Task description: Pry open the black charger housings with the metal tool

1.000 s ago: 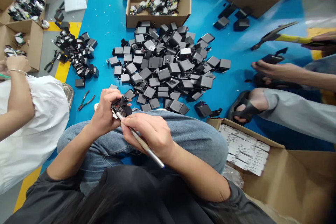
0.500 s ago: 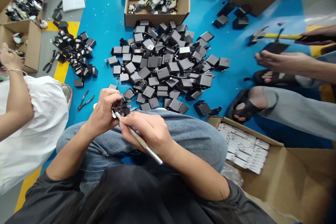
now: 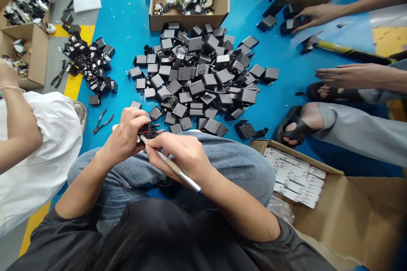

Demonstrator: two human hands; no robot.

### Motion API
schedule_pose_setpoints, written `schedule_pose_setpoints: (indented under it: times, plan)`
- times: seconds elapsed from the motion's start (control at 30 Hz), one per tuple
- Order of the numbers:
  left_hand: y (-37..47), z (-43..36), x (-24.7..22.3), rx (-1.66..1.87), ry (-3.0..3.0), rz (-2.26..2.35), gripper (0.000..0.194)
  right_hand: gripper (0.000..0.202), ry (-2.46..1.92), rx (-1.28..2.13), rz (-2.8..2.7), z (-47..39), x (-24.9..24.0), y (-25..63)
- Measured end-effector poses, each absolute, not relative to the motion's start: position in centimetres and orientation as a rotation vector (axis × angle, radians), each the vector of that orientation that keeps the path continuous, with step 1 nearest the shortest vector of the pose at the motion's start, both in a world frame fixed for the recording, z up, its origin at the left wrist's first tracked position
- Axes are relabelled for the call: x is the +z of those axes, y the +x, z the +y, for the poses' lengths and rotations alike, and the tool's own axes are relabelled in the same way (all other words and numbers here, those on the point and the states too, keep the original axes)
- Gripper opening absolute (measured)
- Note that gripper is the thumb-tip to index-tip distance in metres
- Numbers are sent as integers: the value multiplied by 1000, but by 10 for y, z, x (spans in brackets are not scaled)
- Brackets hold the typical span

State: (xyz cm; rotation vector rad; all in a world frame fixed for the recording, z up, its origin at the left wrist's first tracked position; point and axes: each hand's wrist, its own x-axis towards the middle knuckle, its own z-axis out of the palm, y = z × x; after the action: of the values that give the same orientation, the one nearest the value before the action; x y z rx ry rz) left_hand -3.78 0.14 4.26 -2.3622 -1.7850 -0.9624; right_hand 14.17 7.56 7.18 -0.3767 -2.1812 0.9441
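My left hand is closed around a small black plug adapter above my lap. Metal prongs stick out to its right, and a bit of red shows inside; my fingers hide the rest. In my right hand is a slim silver pen-shaped tool, its back end slanting down toward my forearm. The tool's tip meets the adapter, though the exact contact is hidden. Just beyond my hands lies a large heap of dark grey adapter housings on the blue floor.
Behind the heap stands a cardboard box of loose parts. Cutting pliers lie left of my knee. A box with white pieces sits at my right. Co-workers sit on both sides; a hammer lies by the right one's hands.
My hands stay almost in place, with the silver tool's back end slightly lower and farther right. The co-worker at right has put down the hammer and reaches to the black housings.
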Motion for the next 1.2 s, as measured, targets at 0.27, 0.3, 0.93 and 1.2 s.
schedule_pose_setpoints:
  times: [0.27,0.3,0.93,1.2]
  plan:
    - [-47,5,39,-802,-2356,-1997,46,11,-532,1160,-2143,85,75,144]
    - [-54,5,37,-769,-2316,-2061,47,11,-552,1213,-2114,88,76,146]
    - [-206,64,-67,173,-1617,-2829,71,14,-667,965,-2199,120,47,136]
    - [-224,95,-119,212,-1579,-2773,46,13,-575,879,-2303,122,30,130]
